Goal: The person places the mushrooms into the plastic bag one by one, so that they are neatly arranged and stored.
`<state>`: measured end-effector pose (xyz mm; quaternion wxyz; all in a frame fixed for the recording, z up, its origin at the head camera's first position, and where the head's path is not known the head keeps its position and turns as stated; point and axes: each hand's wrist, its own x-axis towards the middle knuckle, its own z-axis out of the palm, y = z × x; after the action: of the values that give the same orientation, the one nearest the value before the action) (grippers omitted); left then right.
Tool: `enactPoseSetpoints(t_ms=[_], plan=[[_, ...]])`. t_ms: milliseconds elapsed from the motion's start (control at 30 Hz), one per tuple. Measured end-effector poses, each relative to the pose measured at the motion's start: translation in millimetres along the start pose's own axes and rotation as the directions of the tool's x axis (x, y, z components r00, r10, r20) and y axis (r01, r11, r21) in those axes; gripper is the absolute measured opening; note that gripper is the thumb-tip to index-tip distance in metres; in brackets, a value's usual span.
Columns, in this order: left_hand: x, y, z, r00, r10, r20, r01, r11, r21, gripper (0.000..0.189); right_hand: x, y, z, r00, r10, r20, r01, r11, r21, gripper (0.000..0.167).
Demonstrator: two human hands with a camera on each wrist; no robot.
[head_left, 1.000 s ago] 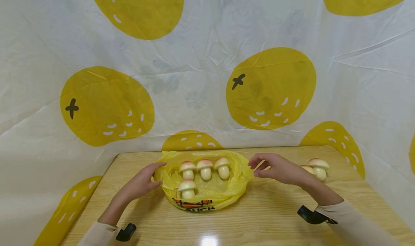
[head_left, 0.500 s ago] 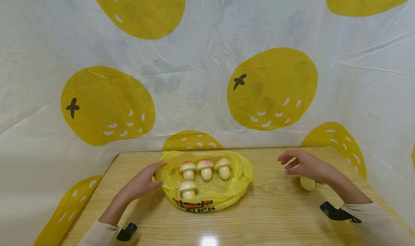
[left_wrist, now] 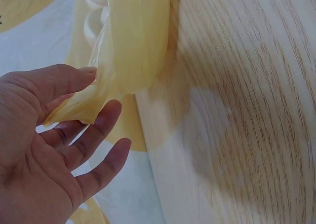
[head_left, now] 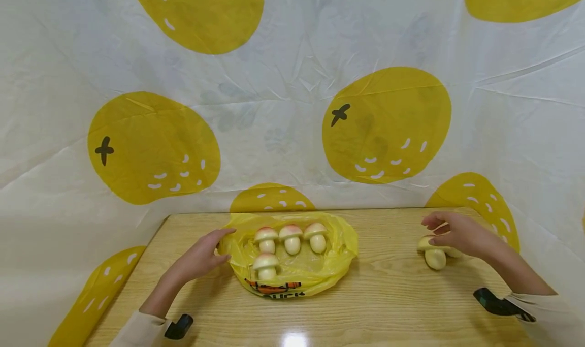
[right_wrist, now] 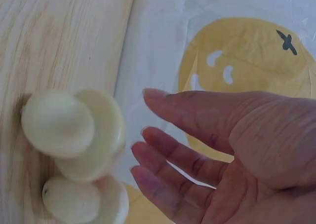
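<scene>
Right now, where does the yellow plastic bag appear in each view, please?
Head: the yellow plastic bag lies low, near the middle.
Left wrist: upper left, reaching into the left hand.
Right wrist: not in it.
Shared landmark: the wooden table, in all three.

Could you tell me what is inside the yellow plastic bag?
The yellow plastic bag holds three mushrooms in a row at the back and a fourth mushroom in front of the leftmost. Anything under its folds is covered and cannot be seen.
</scene>
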<state>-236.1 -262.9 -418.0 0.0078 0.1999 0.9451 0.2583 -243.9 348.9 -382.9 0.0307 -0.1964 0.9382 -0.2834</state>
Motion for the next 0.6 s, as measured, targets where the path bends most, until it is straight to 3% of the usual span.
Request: enactPoseSetpoints(t_ms=[267, 600], plan=[[-1.0, 1.7, -0.8, 1.0, 0.009, -0.001, -0.009, 1.0, -0.007, 0.063, -6.8, 14, -3, 0.999, 0.046, -0.018, -0.047, 0.996, -0.078, 0.038], [-0.8, 1.2, 0.3, 1.0, 0.006, 0.001, -0.006, 1.0, -0.004, 0.063, -6.6, 27, 9, 0.997, 0.075, -0.024, -0.078, 0.989, -0.127, 0.039]])
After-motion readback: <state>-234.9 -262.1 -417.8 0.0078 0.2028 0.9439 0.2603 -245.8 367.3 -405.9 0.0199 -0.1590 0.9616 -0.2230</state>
